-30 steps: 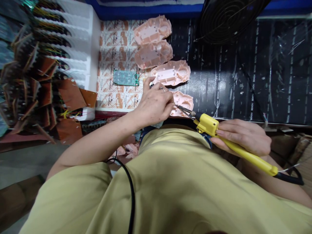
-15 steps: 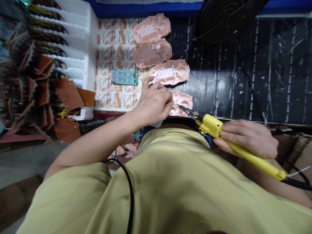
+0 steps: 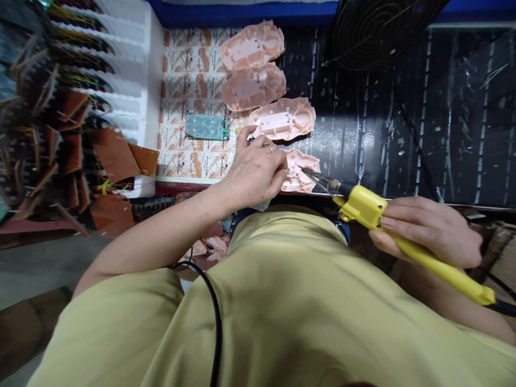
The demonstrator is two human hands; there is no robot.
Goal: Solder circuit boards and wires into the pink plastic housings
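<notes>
Gripping a yellow soldering iron (image 3: 365,207), the right hand (image 3: 435,228) points it over the near pink shell (image 3: 295,183); I cannot tell whether the left hand (image 3: 258,169) grips anything.

From here the left hand (image 3: 258,169) hides part of the nearest shell (image 3: 297,158); a dark bit (image 3: 250,141) under it is too small to tell. The fan (image 3: 379,35) is cut off above, the cord (image 3: 504,307) at right.

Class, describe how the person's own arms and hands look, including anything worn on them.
The left grip, an ungloved hand, wears a slim silvery ring; the right grip, also ungloved, shows none. Both forearms are bare below a yellowish short-sleeved shirt.
</notes>
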